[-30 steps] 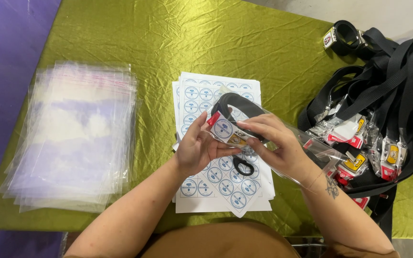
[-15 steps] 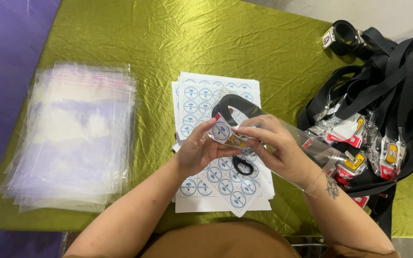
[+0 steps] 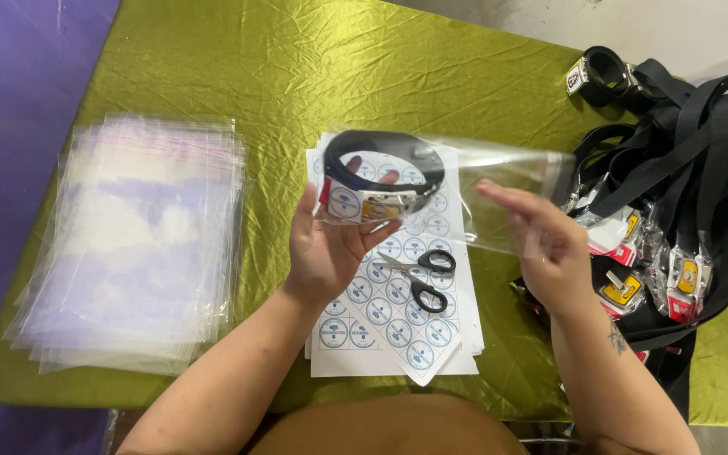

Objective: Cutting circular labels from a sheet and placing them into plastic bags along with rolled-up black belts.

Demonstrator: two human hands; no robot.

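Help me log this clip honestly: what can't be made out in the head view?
- Left hand fingertips: hidden behind the clear bag holding the coiled black belt.
- Sticker sheets: print too small, partly covered by the scissors.
- Pile of black belts: cut off by the right edge.
- Stack of clear bags: count unclear.

Belt in clear bag [image 3: 465, 181], held up over table [image 3: 212, 59].
L hand [image 3: 330, 240] gripped bag end w/ coiled black belt [image 3: 385, 168]; R hand [image 3: 541, 244] held other end. Scissors [image 3: 419, 274] lay on sticker sheets [image 3: 381, 324] below.
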